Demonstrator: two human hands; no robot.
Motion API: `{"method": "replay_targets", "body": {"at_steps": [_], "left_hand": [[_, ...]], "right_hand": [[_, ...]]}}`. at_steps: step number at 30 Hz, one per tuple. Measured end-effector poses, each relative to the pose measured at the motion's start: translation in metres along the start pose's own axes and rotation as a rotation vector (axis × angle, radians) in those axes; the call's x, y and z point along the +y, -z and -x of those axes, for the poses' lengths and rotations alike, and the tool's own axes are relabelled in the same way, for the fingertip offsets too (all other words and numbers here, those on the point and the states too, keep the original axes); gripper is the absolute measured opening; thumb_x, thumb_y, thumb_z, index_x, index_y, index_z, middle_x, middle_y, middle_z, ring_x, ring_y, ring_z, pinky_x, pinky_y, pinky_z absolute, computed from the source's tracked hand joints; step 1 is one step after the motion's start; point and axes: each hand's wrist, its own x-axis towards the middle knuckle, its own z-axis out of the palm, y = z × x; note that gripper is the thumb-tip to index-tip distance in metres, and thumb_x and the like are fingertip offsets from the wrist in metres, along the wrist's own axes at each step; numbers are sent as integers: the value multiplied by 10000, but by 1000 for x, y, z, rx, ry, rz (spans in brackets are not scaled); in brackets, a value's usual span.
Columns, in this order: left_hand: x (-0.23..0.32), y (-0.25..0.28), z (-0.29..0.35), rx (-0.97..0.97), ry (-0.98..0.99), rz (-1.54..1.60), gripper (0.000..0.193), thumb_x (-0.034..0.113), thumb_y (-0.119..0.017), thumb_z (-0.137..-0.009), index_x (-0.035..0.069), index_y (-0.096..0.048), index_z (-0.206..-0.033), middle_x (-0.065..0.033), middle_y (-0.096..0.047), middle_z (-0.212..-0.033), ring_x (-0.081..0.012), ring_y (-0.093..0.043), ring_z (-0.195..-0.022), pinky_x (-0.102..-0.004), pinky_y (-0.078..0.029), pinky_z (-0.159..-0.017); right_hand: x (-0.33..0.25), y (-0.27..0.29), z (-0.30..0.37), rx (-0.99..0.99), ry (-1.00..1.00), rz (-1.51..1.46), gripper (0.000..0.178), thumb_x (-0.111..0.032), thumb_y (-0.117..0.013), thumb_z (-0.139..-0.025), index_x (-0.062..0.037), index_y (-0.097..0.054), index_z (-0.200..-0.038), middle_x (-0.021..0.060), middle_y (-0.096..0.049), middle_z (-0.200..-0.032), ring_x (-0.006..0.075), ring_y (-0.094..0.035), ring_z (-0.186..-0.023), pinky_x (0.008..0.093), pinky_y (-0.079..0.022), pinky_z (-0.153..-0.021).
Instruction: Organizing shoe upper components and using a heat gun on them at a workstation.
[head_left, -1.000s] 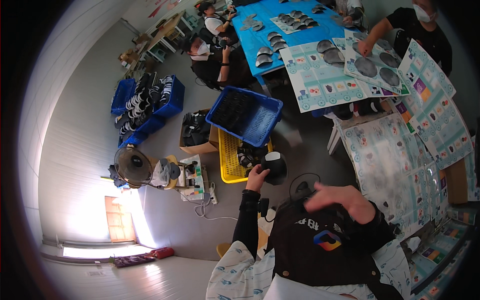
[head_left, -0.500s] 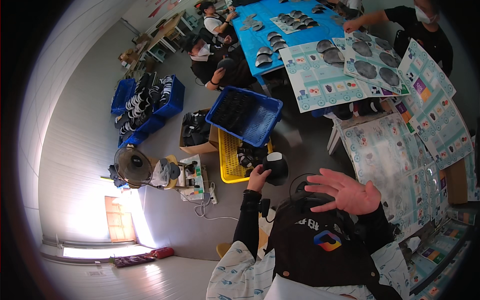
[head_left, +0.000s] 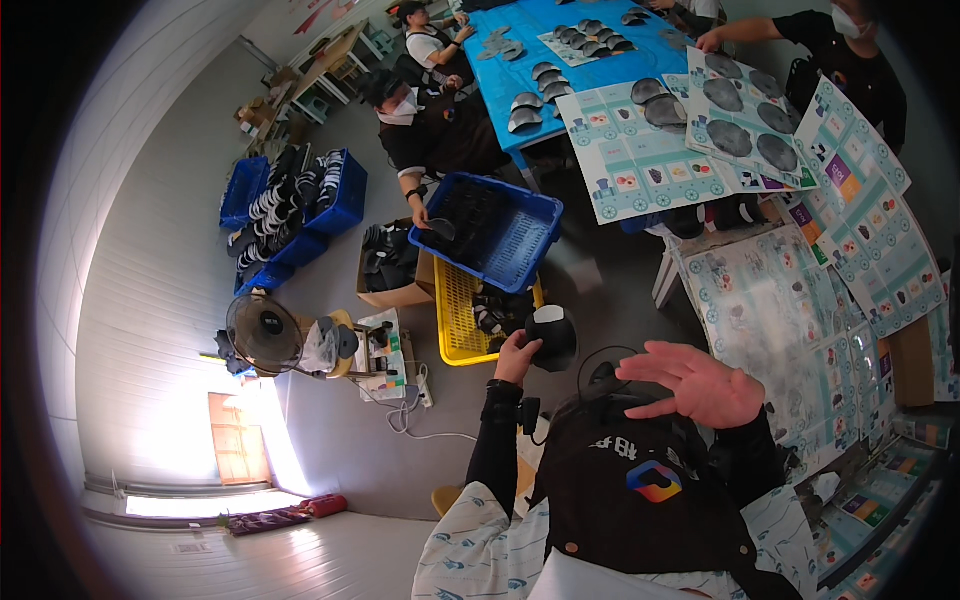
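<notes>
My left hand (head_left: 516,358) grips the edge of a black curved piece (head_left: 561,352), rounded like a cap brim, with a white patch on its upper part. The piece is held up in front of the yellow basket (head_left: 466,330). To the right, my right hand (head_left: 705,388) is raised above my dark apron (head_left: 620,510), palm showing and fingers stretched out. It holds nothing and stays apart from the black piece. A thin dark cable loop shows between my hands.
A blue crate (head_left: 530,235) of dark pieces rests over the yellow basket, beside a cardboard box (head_left: 405,293). A co-worker (head_left: 430,130) reaches into it. A fan (head_left: 265,325) stands left. Printed boards (head_left: 640,150) with grey curved pieces lie right, by a blue table (head_left: 500,75).
The co-worker's arm has come down from the chest to the blue crate with a dark curved piece. My right hand has tilted, its fingers closer together. My left hand holds still.
</notes>
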Motion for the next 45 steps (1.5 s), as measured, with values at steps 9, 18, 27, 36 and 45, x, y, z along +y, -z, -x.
{"method": "replay_targets", "body": {"at_steps": [9, 18, 27, 36, 45], "left_hand": [[-1, -2, 2, 37, 13, 6, 299, 148, -716, -866, 13, -617, -1114, -17, -637, -928, -96, -563, -782, -251, -445, -668], [-3, -4, 5, 39, 5, 11, 300, 156, -717, -866, 12, -616, -1108, -20, -637, -915, -93, -561, -768, -253, -440, -656], [-12, -2, 1, -10, 35, -7, 314, 128, -706, -880, 37, -599, -1160, -23, -662, -1010, -115, -631, -888, -258, -502, -744], [0, -14, 3, 7, 20, 28, 267, 138, -713, -866, 14, -618, -1083, -8, -632, -899, -88, -560, -787, -247, -443, -680], [19, -28, 7, -19, 16, -18, 240, 125, -709, -864, 19, -617, -1059, -3, -635, -909, -88, -572, -813, -242, -450, -700]], "right_hand": [[0, 6, 3, -54, -6, 17, 933, -635, -501, -939, -68, -117, -1572, 242, -143, -1606, 360, -63, -1519, 658, -232, -1143], [6, 2, 5, -10, 7, 7, 905, -594, -552, -925, -42, -205, -1552, 216, -220, -1592, 335, -158, -1506, 641, -256, -1143], [9, 6, 12, 32, 30, 40, 884, -558, -590, -925, 17, -264, -1512, 208, -238, -1584, 338, -182, -1495, 625, -287, -1132], [12, 8, 14, 59, 59, 109, 842, -530, -593, -936, 33, -306, -1492, 231, -292, -1552, 349, -221, -1483, 595, -327, -1119], [7, 19, 34, 278, 109, 333, 674, -374, -685, -908, 56, -464, -1378, 220, -477, -1423, 351, -420, -1378, 534, -412, -1077]]}}
